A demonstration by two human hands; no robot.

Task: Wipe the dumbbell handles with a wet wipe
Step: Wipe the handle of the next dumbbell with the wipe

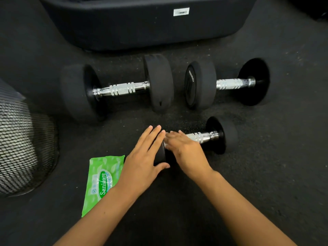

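Note:
Three black dumbbells with chrome handles lie on the dark rubber floor. The small dumbbell (205,135) is nearest to me. My left hand (142,157) rests flat on its left head, fingers straight and thumb along the head's front edge. My right hand (184,148), blurred, lies over the left part of its handle with the fingers stretched out. A bit of white wet wipe (165,144) shows under those fingers. Behind it lie a large dumbbell (124,88) at the left and a medium dumbbell (230,84) at the right, both untouched.
A green pack of wet wipes (101,176) lies flat on the floor just left of my left forearm. A black mesh object (21,142) stands at the left edge. A big dark rounded base (142,23) with a white label fills the far side.

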